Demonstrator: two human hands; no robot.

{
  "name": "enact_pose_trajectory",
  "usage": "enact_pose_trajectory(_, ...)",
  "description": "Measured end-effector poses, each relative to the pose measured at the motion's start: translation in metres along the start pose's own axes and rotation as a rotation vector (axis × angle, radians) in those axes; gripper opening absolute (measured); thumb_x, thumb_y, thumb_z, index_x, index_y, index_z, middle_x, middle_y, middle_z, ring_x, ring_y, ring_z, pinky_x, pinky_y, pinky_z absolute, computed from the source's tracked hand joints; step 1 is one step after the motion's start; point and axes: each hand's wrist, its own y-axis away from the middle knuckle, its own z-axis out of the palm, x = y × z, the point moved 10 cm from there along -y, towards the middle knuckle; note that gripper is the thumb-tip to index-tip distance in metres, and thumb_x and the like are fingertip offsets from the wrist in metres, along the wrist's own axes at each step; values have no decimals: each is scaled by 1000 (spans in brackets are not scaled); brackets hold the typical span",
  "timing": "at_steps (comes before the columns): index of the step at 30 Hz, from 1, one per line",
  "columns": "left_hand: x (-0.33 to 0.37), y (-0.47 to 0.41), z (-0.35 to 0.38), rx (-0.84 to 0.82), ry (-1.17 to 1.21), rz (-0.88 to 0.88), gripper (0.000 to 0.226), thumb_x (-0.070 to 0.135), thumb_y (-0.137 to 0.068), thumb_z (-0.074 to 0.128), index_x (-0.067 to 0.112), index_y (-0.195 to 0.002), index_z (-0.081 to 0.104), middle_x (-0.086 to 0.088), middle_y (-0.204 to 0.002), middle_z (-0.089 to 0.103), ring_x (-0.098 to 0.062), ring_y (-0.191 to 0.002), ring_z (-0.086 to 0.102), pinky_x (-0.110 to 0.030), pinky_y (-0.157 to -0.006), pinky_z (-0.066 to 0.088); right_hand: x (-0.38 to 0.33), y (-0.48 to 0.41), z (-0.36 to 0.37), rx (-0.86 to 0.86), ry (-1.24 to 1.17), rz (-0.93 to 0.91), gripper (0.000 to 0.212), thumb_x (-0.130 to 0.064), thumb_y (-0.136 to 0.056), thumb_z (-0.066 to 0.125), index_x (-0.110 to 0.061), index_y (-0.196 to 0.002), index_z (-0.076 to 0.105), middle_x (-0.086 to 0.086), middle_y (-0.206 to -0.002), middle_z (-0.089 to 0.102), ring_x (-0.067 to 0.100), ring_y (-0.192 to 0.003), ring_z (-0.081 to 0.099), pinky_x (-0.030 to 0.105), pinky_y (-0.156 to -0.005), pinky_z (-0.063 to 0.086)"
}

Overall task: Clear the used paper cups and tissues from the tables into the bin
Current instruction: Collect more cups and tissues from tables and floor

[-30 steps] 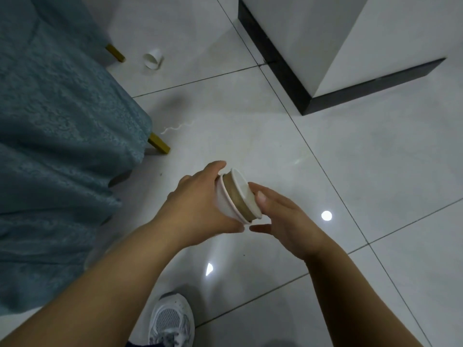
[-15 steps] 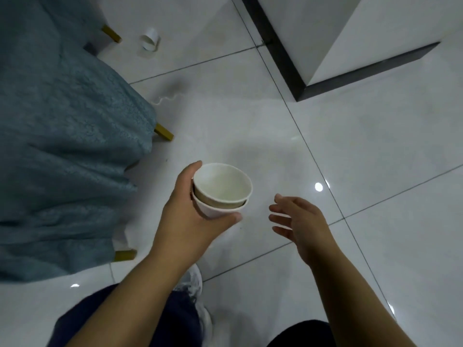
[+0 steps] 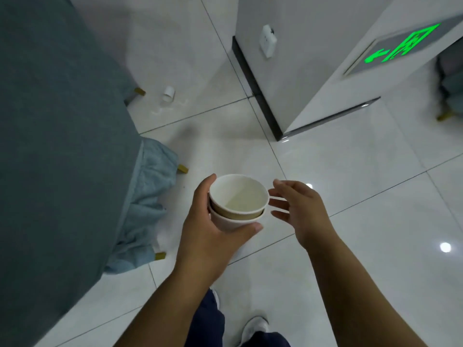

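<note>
L hand (image 3: 208, 229) wraps lower wall of nested paper cups (image 3: 238, 199), upright, mid-air over floor (image 3: 350, 176). R hand (image 3: 298, 209) empty, fingers spread, just beside rim. Judged light, thin, crushable: grip sidewall gently, not rim.

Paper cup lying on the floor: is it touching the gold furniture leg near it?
Apart. The head view shows bare tile between the paper cup and the gold leg.
</note>
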Motion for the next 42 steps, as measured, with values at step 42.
enact_pose_trajectory(42,193,-387,-198,609,189,-238,95,21,-61,88,30,-139,35,14,-111,54,-8,-102,54,-13,-72,39,-465,-272,248,-388,447,-166,7,-22,-91,61,-17,-86,60,5,-90,65,15,-78,60,25,-66,49)
